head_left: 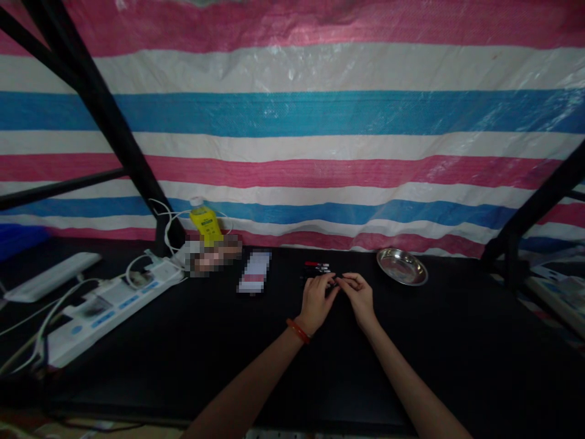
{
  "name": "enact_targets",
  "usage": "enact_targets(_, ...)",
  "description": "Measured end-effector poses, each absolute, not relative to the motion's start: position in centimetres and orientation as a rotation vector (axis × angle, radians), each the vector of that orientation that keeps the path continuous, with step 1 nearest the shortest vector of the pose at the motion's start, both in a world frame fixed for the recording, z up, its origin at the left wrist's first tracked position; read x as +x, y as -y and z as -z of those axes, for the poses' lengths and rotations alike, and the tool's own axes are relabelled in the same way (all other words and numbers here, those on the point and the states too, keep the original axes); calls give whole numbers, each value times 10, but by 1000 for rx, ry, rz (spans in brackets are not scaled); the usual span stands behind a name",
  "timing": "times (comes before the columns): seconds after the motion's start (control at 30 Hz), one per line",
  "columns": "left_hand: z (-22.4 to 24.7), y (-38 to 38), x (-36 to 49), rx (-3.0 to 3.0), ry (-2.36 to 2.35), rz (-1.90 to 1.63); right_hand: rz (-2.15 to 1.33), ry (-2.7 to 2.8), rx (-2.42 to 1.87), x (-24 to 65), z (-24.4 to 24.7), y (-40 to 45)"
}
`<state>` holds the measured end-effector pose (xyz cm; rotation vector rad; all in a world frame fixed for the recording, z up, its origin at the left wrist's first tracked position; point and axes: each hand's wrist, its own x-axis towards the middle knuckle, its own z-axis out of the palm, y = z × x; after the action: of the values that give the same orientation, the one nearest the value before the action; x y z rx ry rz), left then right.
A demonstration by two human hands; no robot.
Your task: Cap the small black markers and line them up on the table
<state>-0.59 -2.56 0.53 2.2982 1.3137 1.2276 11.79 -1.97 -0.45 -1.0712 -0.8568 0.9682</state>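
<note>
My left hand (pixel 316 301), with an orange bangle (pixel 298 330) at its wrist, is closed in a pinch over the black table. Close beside it on the right, my right hand (pixel 360 299) pinches too, its fingertips almost meeting those of the left. Something small and dark seems to be between the fingertips, too small to make out. Just beyond my left hand lie several slim, pen-like pieces; a red one with a silvery end (pixel 315 264) is farthest back. The fingers partly hide the darker ones.
A shallow metal dish (pixel 402 267) sits to the right at the back. Left of my hands lies a phone (pixel 255 272). Farther left are a yellow bottle (pixel 208 224) and a white power strip (pixel 114 308) with cables. Behind the black table (pixel 439 360) hangs a striped sheet (pixel 292 116).
</note>
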Motion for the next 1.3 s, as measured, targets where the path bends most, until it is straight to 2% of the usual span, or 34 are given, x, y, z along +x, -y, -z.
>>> enact_targets(0.23,-12,21,-13,2070,-1813,-1374,-712,690,-1170,110,10,-14)
enact_targets(0.4,-8,8,-20,1844,-2063,-1319,-412,860,-1444,110,16,-12)
enact_targets(0.7,-1,5,-16,1763,-2136,-1073,-373,1072,-1438,104,24,-16)
enact_targets(1.03,3,4,-16,1801,-2001,-1048,-377,1166,-1414,100,31,-21)
enact_targets(1.17,2,5,-16,1761,-1995,-1083,-433,1126,-1355,97,26,-18)
enact_targets(1.3,9,1,-15,1710,-1850,-1335,-468,977,-1212,91,15,-12)
